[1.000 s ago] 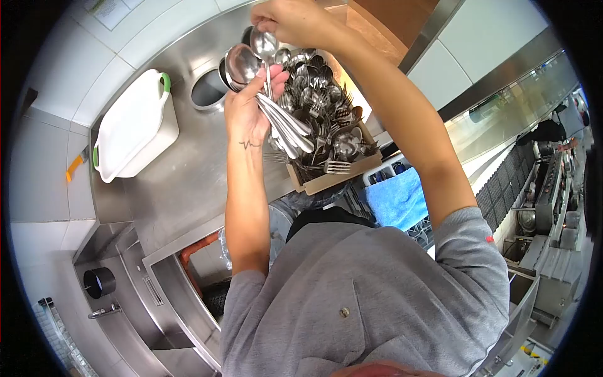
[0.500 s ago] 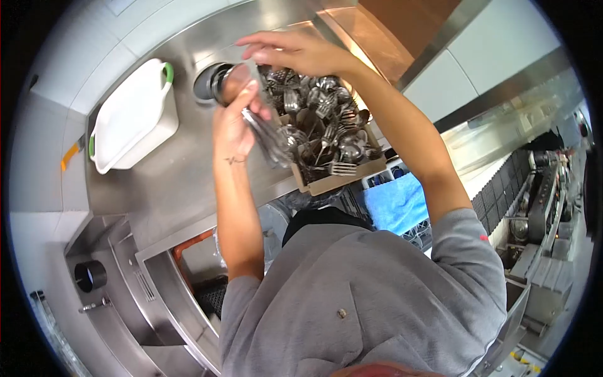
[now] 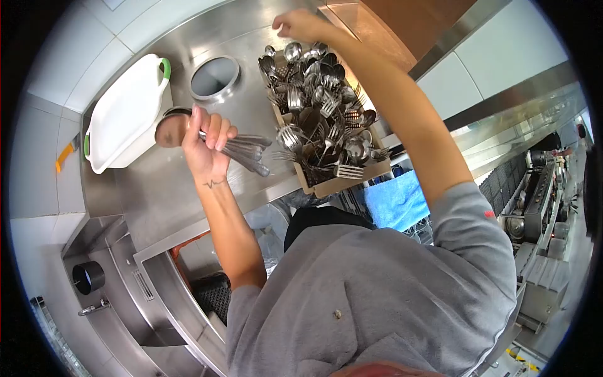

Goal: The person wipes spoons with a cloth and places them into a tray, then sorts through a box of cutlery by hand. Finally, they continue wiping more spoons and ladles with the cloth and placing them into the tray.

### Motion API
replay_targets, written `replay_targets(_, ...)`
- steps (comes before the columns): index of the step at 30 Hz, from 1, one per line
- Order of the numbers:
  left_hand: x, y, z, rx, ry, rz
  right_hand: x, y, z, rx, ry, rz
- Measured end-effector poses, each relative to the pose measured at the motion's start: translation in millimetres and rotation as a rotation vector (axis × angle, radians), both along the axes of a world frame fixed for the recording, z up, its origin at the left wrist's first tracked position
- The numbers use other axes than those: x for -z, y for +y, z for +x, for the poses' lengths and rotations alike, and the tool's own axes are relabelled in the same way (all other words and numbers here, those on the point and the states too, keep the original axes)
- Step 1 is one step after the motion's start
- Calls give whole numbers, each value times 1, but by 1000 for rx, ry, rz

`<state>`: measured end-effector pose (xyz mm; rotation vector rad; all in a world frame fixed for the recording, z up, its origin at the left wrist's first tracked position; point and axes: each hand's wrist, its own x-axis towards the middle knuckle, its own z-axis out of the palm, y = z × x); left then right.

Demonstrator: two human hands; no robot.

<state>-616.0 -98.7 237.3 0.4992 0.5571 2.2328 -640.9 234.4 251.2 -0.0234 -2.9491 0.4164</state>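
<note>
My left hand (image 3: 210,135) is closed around a bundle of large metal spoons (image 3: 246,152). Their nested bowls stick out on the left of the fist and the handles fan out to the right, above the steel counter. Beyond the far end of the cutlery box (image 3: 339,186), my right hand (image 3: 303,26) hovers with loosely curled fingers and nothing visible in them. Loose forks (image 3: 295,98) and spoons (image 3: 293,51) fill the box in a jumble. A round grey opening with a metal rim (image 3: 215,78) lies between the box and a white tub (image 3: 129,113).
The steel counter (image 3: 154,195) runs under the box and the green-handled white tub. A sink area (image 3: 147,283) is at the lower left. A blue cloth (image 3: 396,201) hangs near my body, right of the box. A tiled wall (image 3: 103,60) borders the counter.
My left hand has moved left and nearer to me with the spoons, away from the round opening. My right hand has drawn away from the left, toward the box's far end.
</note>
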Motion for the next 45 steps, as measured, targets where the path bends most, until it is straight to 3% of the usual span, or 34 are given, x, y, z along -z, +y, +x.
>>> replay_targets(3, 1, -10, 2, -13, -118, -61, 14, -24, -7, 131, -123, 65)
replay_targets(6, 14, -26, 2, -147, -163, -192, 55, -14, -36, -249, -113, 169)
replay_targets(10, 30, -43, -3, -263, -224, -315, 65, -19, -45, -442, 39, 287)
replay_targets(13, 33, -43, -9, -274, -227, -321, 64, -11, -44, -266, -202, 221)
replay_targets(17, 33, -26, -19, -232, -179, -355, 56, 3, -42, -355, -244, 282)
replay_targets(20, 29, -9, -23, -205, -130, -425, 64, 14, -38, -498, -168, 245)
replay_targets(24, 32, 10, -32, -183, -43, -452, 58, 17, -31, -406, -67, 135)
replay_targets(25, 32, 14, -34, -171, -41, -442, 53, 17, -28, -403, -68, 134)
replay_targets(27, 34, 15, -42, -164, -25, -444, 28, 15, -21, -100, 143, -54)
replay_targets(29, 32, 19, -46, -156, -14, -447, -4, 17, -23, -252, 480, 60)
replay_targets(31, 17, 29, -48, -280, 29, -425, -56, -12, -10, -342, 397, -64)
replay_targets(33, 9, 41, -57, -301, 104, -430, -87, -39, -16, -633, 369, -93)
replay_targets(35, -15, 59, -51, -272, 133, -268, -101, -80, -6, -594, 238, -117)
replay_targets(37, -22, 67, -44, -273, 70, -339, -86, -101, -18, -600, 248, -55)
replay_targets(39, 5, 63, -62, -26, 119, 56, -67, -102, -28, -613, 265, 11)
replay_targets(40, 2, 65, -55, -112, -107, 45, -55, -92, -38, -551, 144, -138)
replay_targets(41, 6, 60, -58, -119, -109, 47, -39, -81, -48, -488, 18, -286)
replay_targets(43, 22, 47, -64, -170, -53, -224, 16, -53, -61, -491, 32, -27)
replay_targets(45, 30, 40, -62, -204, -88, -261, 53, -40, -53, -418, -39, 400)
